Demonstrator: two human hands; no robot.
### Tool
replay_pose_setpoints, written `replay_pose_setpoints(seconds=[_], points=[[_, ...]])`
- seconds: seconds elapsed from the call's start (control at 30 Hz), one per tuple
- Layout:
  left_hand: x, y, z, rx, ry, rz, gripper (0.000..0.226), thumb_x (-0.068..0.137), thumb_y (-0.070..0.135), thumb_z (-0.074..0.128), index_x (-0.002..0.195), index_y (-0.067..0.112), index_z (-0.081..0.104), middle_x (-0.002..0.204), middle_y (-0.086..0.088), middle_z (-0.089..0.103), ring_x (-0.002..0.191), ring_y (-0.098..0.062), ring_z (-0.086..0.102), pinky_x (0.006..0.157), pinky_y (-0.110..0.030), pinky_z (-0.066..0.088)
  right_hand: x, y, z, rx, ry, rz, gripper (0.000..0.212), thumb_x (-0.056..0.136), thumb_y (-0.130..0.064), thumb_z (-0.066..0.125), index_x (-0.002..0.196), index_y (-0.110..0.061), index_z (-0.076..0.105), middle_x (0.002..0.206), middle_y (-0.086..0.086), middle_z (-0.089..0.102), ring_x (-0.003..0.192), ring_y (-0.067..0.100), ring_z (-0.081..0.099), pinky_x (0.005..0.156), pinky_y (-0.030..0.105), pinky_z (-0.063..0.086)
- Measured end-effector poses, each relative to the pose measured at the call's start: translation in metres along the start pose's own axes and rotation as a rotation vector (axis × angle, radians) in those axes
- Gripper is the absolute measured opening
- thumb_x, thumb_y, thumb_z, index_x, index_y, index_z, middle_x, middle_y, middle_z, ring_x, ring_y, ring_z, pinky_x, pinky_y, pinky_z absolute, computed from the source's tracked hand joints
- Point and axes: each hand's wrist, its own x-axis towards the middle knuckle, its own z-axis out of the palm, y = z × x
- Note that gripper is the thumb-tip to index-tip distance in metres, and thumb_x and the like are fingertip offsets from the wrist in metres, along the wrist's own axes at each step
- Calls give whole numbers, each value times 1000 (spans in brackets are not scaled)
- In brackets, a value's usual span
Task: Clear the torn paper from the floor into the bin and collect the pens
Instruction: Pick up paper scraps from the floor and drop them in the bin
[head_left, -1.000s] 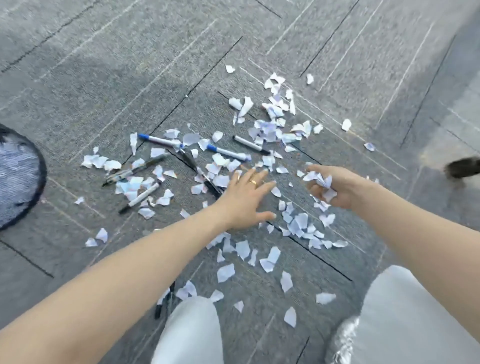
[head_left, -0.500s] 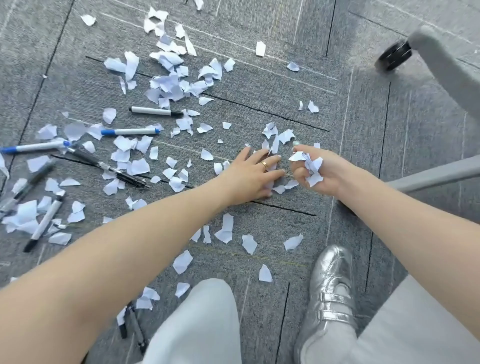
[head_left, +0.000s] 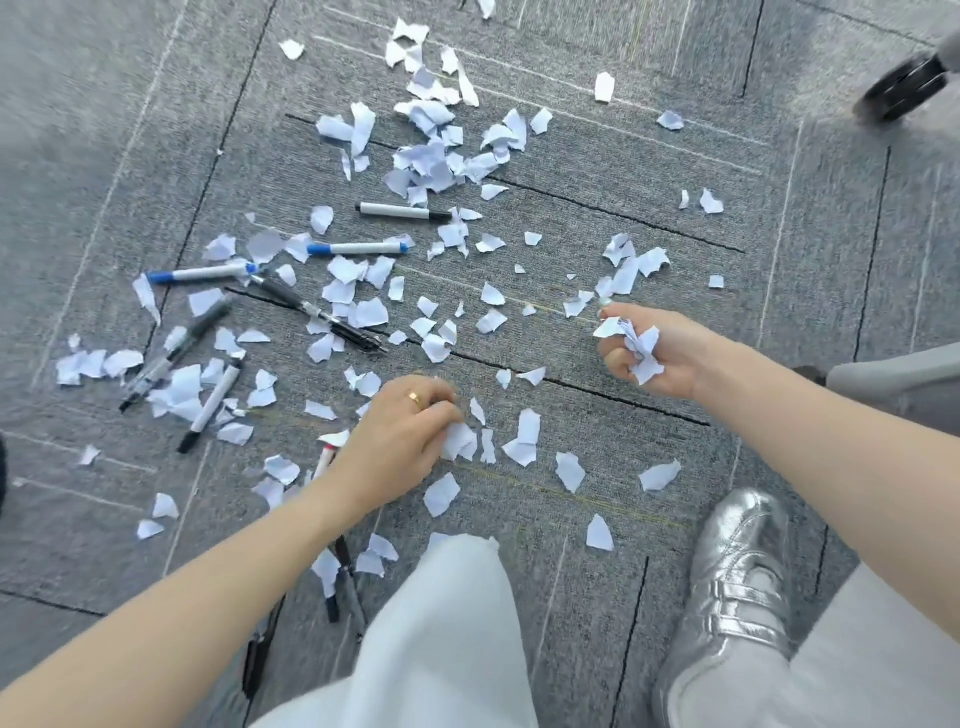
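Both hands (head_left: 400, 431) (head_left: 649, 348) gripping paper scraps (head_left: 641, 345); carpet (head_left: 597, 441) littered.

You had bare carpet (head_left: 93, 130) open at upper left; torn paper (head_left: 431, 156) and pens (head_left: 400, 211) crowded the centre, while a chair caster (head_left: 904, 88) and silver shoe (head_left: 737, 577) blocked the right side.
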Motion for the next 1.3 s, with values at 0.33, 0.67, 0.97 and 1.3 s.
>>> replay_pose_setpoints(seconds=[0.33,0.67,0.97,1.3], points=[[-9,4,32,351,-25,-82,63,78,63,35,127,24,40,130,-5,32,118,-25,32,95,-42,24,-6,12,35,-129,-37,25,20,96,-14,42,76,-13,39,41,-4,33,32,4,27,31,10,20],[57,8,1,260,-182,24,5,91,6,47,89,10,45,61,5,38,50,-19,43,39,-28,37,-24,17,48,-108,-51,63,15,94,-13,46,81,-10,43,53,-2,32,35,5,30,31,10,27],[32,21,-101,-718,424,-797,24,99,25,33,81,13,43,68,1,37,60,-12,33,57,-28,30,-36,10,153,-95,-303,90,22,94,-16,47,73,-9,46,52,-5,31,36,5,30,31,10,25],[-94,25,-313,-1471,1359,-650,35,99,19,37,65,21,32,45,8,28,32,-2,21,27,-12,18,-110,79,394,-221,-865,188,34,70,7,67,51,-9,43,46,-8,22,26,10,28,29,13,27]])
